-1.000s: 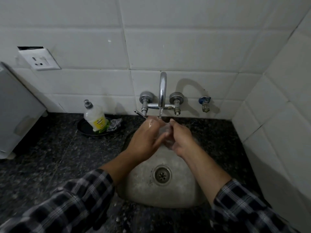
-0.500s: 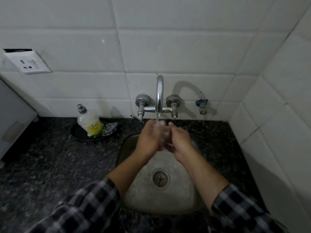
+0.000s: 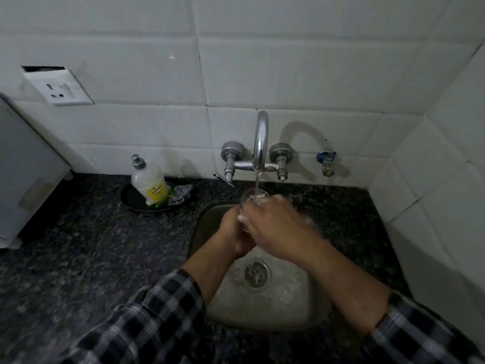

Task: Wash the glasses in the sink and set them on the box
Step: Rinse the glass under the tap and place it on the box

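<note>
A clear glass (image 3: 252, 197) is held upright over the steel sink (image 3: 286, 300), under the tap (image 3: 261, 141). Water runs from the spout into its open mouth. My left hand (image 3: 232, 236) grips the glass from below and the left. My right hand (image 3: 273, 227) wraps over it from the right, covering most of its body. Only the rim and upper wall of the glass show. A grey-white box (image 3: 25, 174) stands at the far left on the counter.
A dish-soap bottle (image 3: 151, 183) stands in a dark dish (image 3: 136, 202) left of the tap, with a crumpled scrubber (image 3: 183, 193) beside it. Dark granite counter (image 3: 78, 258) surrounds the sink. A small blue valve (image 3: 326, 164) and a wall socket (image 3: 56, 86) sit on the tiled wall.
Both hands have turned around the glass: the right hand now lies over it and the left has dropped lower. The glass rim now shows under the running water.
</note>
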